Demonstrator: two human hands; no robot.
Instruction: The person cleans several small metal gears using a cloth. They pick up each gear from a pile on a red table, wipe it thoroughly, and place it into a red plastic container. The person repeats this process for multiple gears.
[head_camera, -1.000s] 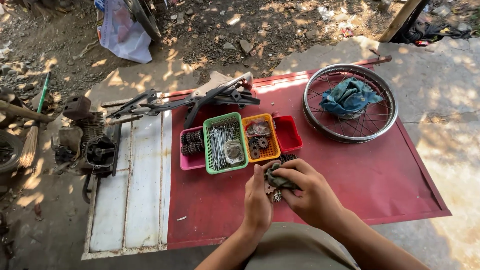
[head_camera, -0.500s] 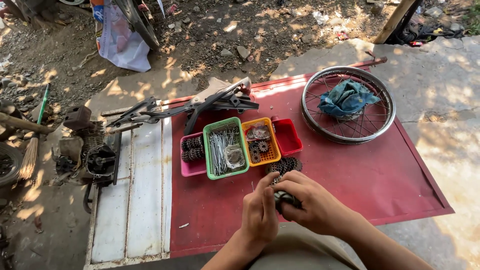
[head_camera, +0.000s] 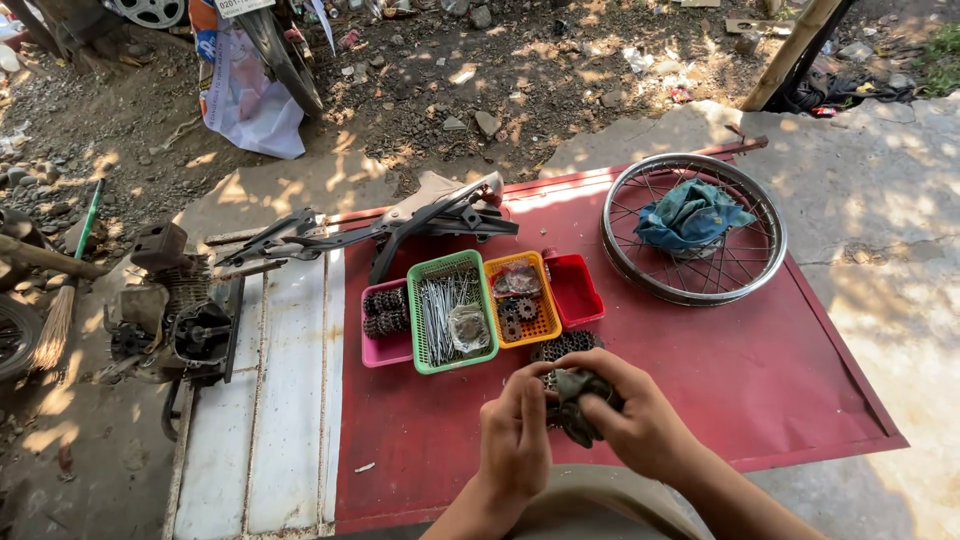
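Observation:
My left hand (head_camera: 516, 437) and my right hand (head_camera: 635, 420) meet over the near edge of a red mat (head_camera: 760, 380). Between them is a dark greenish rag (head_camera: 578, 408) wrapped around a small part that I cannot make out; my right hand grips the rag and my left hand's fingers pinch at its left side. Just beyond my hands lies a pile of dark sprockets (head_camera: 562, 347) on the mat.
Four small baskets stand in a row: pink (head_camera: 385, 348) with gears, green (head_camera: 452, 312) with spokes, orange (head_camera: 522, 300) with small gears, red (head_camera: 573, 289). A spoked wheel rim (head_camera: 692, 228) holds a blue cloth. A black frame (head_camera: 380, 232) and an engine (head_camera: 175, 315) lie to the left.
My hands have kept the rag and the part between them, shifting slightly toward me and turning it. The view has tilted a little.

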